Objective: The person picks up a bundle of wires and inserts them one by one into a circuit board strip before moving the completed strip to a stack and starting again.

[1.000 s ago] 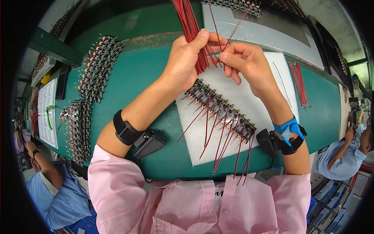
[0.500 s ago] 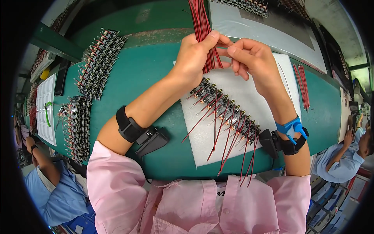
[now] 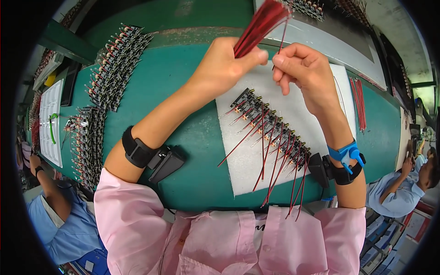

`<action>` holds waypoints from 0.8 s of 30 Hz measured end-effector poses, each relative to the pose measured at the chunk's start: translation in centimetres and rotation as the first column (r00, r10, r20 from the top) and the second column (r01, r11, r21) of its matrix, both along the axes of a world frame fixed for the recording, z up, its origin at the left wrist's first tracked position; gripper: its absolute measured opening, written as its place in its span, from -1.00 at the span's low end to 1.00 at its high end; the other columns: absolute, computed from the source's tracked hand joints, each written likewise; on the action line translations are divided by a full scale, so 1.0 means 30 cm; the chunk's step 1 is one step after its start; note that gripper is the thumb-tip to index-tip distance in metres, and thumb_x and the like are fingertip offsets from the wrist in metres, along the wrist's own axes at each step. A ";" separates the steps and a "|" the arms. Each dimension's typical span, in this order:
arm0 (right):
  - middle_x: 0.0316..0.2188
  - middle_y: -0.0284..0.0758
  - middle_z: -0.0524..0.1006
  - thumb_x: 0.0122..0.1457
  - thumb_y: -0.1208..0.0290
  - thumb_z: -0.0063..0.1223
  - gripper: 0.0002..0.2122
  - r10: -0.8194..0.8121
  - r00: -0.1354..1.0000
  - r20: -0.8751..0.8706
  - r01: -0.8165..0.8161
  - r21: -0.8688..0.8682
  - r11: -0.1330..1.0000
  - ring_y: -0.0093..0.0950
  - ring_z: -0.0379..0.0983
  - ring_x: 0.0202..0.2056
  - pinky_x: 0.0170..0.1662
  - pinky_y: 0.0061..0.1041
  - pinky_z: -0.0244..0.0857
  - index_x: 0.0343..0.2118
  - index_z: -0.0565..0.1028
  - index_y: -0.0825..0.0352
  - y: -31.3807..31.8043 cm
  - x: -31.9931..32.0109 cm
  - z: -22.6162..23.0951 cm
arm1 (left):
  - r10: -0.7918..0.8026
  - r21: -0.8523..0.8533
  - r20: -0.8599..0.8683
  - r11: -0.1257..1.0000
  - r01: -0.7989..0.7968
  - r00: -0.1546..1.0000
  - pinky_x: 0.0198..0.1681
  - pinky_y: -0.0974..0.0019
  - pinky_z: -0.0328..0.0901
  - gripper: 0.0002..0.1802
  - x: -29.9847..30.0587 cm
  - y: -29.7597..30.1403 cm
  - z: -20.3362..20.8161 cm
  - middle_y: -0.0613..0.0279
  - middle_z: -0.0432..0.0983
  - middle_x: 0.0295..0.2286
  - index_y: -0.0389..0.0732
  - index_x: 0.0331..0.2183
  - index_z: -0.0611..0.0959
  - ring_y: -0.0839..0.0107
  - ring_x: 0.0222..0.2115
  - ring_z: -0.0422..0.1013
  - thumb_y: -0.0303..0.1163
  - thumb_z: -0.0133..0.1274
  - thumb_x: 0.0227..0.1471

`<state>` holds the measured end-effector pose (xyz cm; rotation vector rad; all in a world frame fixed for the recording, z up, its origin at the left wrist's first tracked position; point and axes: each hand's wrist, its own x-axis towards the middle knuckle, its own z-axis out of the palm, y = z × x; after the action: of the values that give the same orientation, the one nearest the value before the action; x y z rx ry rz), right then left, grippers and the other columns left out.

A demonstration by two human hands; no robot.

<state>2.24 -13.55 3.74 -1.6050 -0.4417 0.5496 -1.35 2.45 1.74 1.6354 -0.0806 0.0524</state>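
My left hand (image 3: pixel 231 62) is closed round a thick bundle of dark red and black wires (image 3: pixel 260 28), whose far ends fan out up and to the right. Thumb and fingertips of my right hand (image 3: pixel 300 68) pinch a single red-black wire (image 3: pixel 283 34), which rises toward the tip of the bundle. Below both hands, a slanting row of small circuit boards (image 3: pixel 270 123) lies on a white foam sheet (image 3: pixel 243 169). Several red and black wires (image 3: pixel 275 176) stick out from these boards toward me, some past the sheet's near edge.
Stacked rows of wired circuit boards (image 3: pixel 114 68) stand on the green table (image 3: pixel 178 133) at left, beside a white tray (image 3: pixel 50 123). More red wires (image 3: pixel 359 105) lie right of the foam. A grey metal panel (image 3: pixel 339 50) borders the far side. Co-workers sit at both sides.
My left hand has swung the bundle, its far end tilting right and its near ends leaving the right fingers. One wire now stands apart in my right hand's pinch.
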 end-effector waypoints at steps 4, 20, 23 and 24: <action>-0.69 -0.35 0.40 -0.02 0.43 -0.02 -0.87 -0.079 0.996 0.048 0.077 0.044 0.996 -0.67 0.23 -0.72 -0.62 -0.74 0.09 -0.55 0.37 0.38 0.006 -0.001 -0.018 | -0.072 0.065 -0.011 0.995 0.073 0.997 -0.69 0.46 -0.02 -0.78 -0.016 -0.003 -0.010 0.44 0.19 -0.78 -0.30 -0.63 0.48 0.66 -0.73 0.07 -0.33 -0.02 -0.16; -0.63 -0.36 0.42 -0.06 0.50 -0.05 -0.88 -0.045 0.937 0.345 0.093 -0.123 0.988 -0.68 0.23 -0.66 -0.57 -0.72 0.11 -0.46 0.44 0.44 -0.028 -0.030 -0.035 | -0.119 0.418 0.187 0.908 0.031 0.975 -0.72 0.36 0.04 -0.82 -0.019 -0.016 -0.011 0.19 0.14 -0.84 -0.39 -0.57 0.49 0.55 -0.79 0.07 -0.43 -0.04 -0.22; -0.62 -0.36 0.42 -0.05 0.51 -0.06 -0.87 -0.020 0.905 0.425 0.072 -0.106 0.992 -0.69 0.24 -0.64 -0.56 -0.72 0.12 -0.44 0.44 0.44 -0.030 -0.030 -0.048 | -0.104 0.419 0.140 0.907 0.036 0.985 -0.71 0.37 0.06 -0.82 -0.022 -0.020 -0.010 0.18 0.15 -0.84 -0.39 -0.57 0.50 0.54 -0.80 0.08 -0.42 -0.03 -0.23; -0.62 -0.37 0.42 -0.04 0.51 -0.06 -0.88 -0.033 0.909 0.416 0.089 -0.116 0.989 -0.69 0.23 -0.64 -0.56 -0.72 0.12 -0.45 0.44 0.44 -0.028 -0.032 -0.050 | -0.097 0.400 0.139 0.916 0.034 0.986 -0.72 0.38 0.05 -0.82 -0.020 -0.022 -0.012 0.20 0.15 -0.84 -0.38 -0.58 0.50 0.55 -0.80 0.09 -0.42 -0.03 -0.24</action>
<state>1.29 -14.41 2.24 -1.8640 -0.6786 0.1874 -1.96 1.79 1.37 2.0323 -0.2826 0.1190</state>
